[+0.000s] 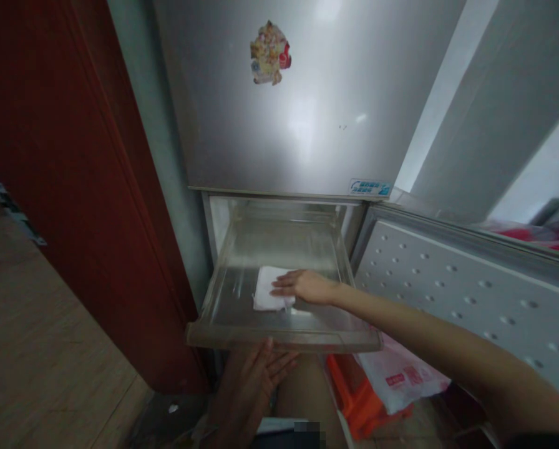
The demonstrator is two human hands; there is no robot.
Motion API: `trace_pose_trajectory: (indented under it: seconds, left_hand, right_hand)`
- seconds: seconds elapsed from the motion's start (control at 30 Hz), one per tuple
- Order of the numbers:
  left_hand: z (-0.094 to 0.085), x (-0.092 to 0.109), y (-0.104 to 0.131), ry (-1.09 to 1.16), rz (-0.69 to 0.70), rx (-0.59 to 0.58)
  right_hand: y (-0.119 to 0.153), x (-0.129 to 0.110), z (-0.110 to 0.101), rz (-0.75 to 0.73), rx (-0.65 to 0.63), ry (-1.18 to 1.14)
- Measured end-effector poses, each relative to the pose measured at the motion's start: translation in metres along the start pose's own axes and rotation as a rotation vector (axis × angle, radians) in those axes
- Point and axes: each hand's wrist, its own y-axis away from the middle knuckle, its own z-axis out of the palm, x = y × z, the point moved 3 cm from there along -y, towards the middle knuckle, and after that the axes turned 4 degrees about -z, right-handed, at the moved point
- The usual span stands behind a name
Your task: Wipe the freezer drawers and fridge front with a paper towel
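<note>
A folded white cloth (pixel 266 290) lies on the floor of a clear plastic drawer (pixel 284 338) pulled out of a refrigerator. My right hand (pixel 305 287) reaches in from the right and rests on the cloth, its fingers stretched flat over the right part. Below the drawer's front edge is my left hand (pixel 265 369), palm turned upward and fingers apart. Its thumb tip reaches the lower front edge; whether the fingers touch the drawer's underside I cannot tell.
Above the drawer is the closed silver upper door (pixel 326 100) with a torn sticker. The lower door (pixel 448 274) stands open on the right. Under it are an orange plastic stool (pixel 354 399) and a white plastic bag (pixel 401 374). A red-brown wooden panel (pixel 92 187) rises at left.
</note>
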Motion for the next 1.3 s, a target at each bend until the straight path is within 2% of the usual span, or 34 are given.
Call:
trace_pose_trajectory:
  seconds: [0.1,0.2,0.37,0.53,0.6,0.7,0.77,0.87,1.07,1.13,1.23,1.3]
  left_hand:
    - [0.000,0.000,0.000,-0.005,0.005,-0.012]
    - [-0.002,0.001,0.000,0.004,-0.017,-0.100]
    - [-0.007,0.001,0.000,0.013,-0.004,-0.101]
    - [-0.007,0.000,0.000,0.042,-0.005,-0.157]
    - [-0.005,0.000,0.001,0.031,0.005,-0.112]
    - [-0.001,0.001,0.003,0.004,0.015,-0.017]
    - [0.001,0.001,0.005,-0.009,0.016,-0.013]
    - [0.001,0.003,0.005,0.001,0.014,-0.067]
    - [-0.002,0.004,0.002,0.043,-0.020,-0.055]
    - [-0.002,0.004,0.001,0.035,-0.011,-0.078]
    - [-0.002,0.003,0.000,0.034,0.011,-0.124]
    - [-0.002,0.003,0.001,0.027,0.017,-0.100]
  right_hand:
    - [0.012,-0.028,0.008,-0.157,-0.006,0.027]
    - [0.018,-0.022,0.009,-0.170,-0.034,0.045]
    - [0.013,0.043,-0.008,0.070,-0.043,0.056]
    - [0.006,0.105,-0.030,0.430,0.081,0.022]
    - [0.004,0.120,-0.034,0.539,0.119,0.021]
    - [0.002,0.128,-0.035,0.599,0.142,0.032]
    - [0.001,0.122,-0.032,0.587,0.134,0.025]
    - [0.002,0.096,-0.024,0.494,0.094,-0.002]
    - [0.014,0.013,-0.003,0.065,0.006,-0.057]
    - [0.021,-0.007,0.003,-0.036,-0.003,-0.051]
    - [0.027,-0.017,0.007,-0.124,-0.009,-0.036]
    - [0.027,-0.007,0.006,-0.123,-0.019,-0.020]
